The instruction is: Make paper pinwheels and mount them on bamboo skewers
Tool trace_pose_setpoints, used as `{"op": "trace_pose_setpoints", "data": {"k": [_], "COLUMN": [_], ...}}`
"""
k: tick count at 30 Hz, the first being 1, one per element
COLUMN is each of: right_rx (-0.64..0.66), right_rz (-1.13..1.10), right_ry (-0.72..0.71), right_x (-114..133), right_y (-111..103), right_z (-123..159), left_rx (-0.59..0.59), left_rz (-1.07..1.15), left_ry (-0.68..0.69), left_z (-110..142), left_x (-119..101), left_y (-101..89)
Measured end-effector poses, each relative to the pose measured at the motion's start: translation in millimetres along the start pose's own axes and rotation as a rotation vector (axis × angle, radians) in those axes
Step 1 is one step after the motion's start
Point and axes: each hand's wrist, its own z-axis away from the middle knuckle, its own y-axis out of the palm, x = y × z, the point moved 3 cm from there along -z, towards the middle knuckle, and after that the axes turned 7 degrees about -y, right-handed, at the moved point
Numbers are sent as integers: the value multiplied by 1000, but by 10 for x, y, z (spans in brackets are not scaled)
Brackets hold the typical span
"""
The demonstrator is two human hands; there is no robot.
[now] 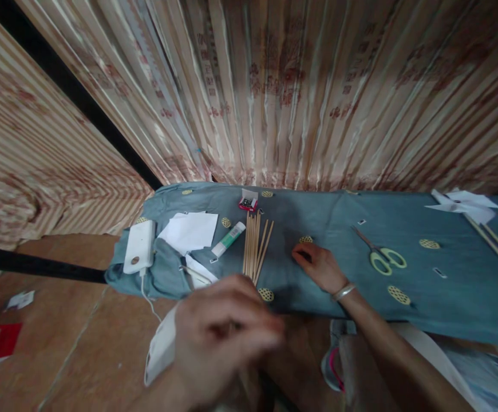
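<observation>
My left hand (227,335) is raised close to the camera in front of the table edge, blurred, with thumb and forefinger pressed together; anything in that pinch cannot be made out. My right hand (323,268), wearing a silver bracelet (343,291), rests on the blue-grey cloth (330,214) with its fingers curled closed, their tips hidden or too small to read. Between the hands and slightly left lie several wooden sticks (253,246). Behind them stands a small red open box (248,201) of dark metal bits. A green-and-white glue stick (228,239) lies left of the sticks.
Scissors (380,256) with pale green handles lie right of my right hand. White paper pinwheels (467,205) on sticks lie at the far right. White paper sheets (191,230) and a white power bank (139,246) with a cable occupy the left end. Curtains (270,97) hang behind.
</observation>
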Motion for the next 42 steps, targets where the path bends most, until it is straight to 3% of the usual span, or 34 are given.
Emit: {"op": "trace_pose_setpoints", "data": {"k": [3, 6, 9, 12, 20, 27, 30, 32, 34, 35, 38, 40, 42], "right_rx": [28, 9, -8, -2, -6, -9, 1, -1, -41, -77, -219, -288, -337], "right_rz": [23, 41, 59, 73, 77, 63, 65, 64, 51, 40, 2, -11, -1], "right_ry": [-32, -63, -83, -101, -117, -121, -106, -105, -96, -84, -17, 40, 91], "right_x": [-7, -20, -23, -15, -13, -24, -32, -32, -29, -27, -35, -68, -134], "right_y": [19, 37, 47, 49, 53, 42, 45, 49, 33, 13, -111, -235, -387], "right_z": [3, 9, 8, 4, 7, -3, -7, -8, -2, 4, 39, 78, 131], "left_rx": [-70, -167, -148, -105, -126, -191, -311, -464, -509, -475, -216, -56, 22], "left_rz": [-182, -542, -837, -966, -962, -702, -615, -364, -66, 82, 508, 653, 722], "left_ry": [-53, -58, -119, -223, -249, -326, -312, -272, -231, -252, -472, -612, -743], "left_z": [-519, -920, -1096, -1119, -1116, -1120, -1108, -1063, -994, -955, -799, -660, -511], "left_x": [459, 969, 1353, 1559, 1611, 1603, 1425, 1228, 1022, 939, 824, 842, 931], "left_y": [-53, -203, -284, -270, -212, -435, -560, -582, -467, -349, 203, 607, 944]}}
